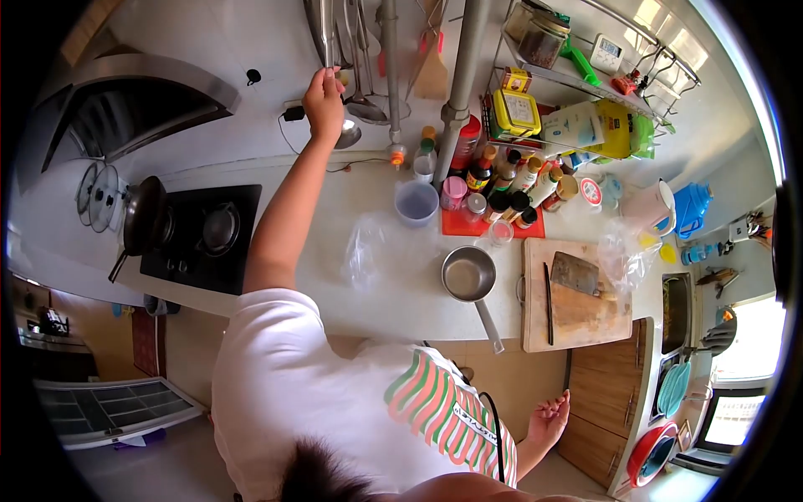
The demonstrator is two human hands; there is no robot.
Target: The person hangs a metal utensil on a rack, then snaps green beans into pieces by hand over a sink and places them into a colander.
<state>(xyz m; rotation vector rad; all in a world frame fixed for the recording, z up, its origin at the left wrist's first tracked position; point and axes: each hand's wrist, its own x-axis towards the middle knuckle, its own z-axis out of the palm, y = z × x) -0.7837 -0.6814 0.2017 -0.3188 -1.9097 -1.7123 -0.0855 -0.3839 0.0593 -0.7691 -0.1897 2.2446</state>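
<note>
My left hand (324,105) is raised to the wall, its fingers closed around the metal handle of a hanging utensil (327,38); the utensil's upper end runs out of view. Just behind that hand are a ladle bowl (349,135) and other hanging metal utensils (365,109). My right hand (548,418) is low at my side, beyond the counter's front edge, with its fingers loosely curled and nothing in it. Between the hands, a small steel saucepan (468,274) stands on the white counter (326,251), its handle pointing at me.
A cutting board (577,322) carries a cleaver (575,274) and a black chopstick-like stick (548,304). Bottles (479,170) crowd a red mat (456,224). A gas stove (201,238) with a wok (144,215) is at left; a plastic bag (365,251) lies mid-counter.
</note>
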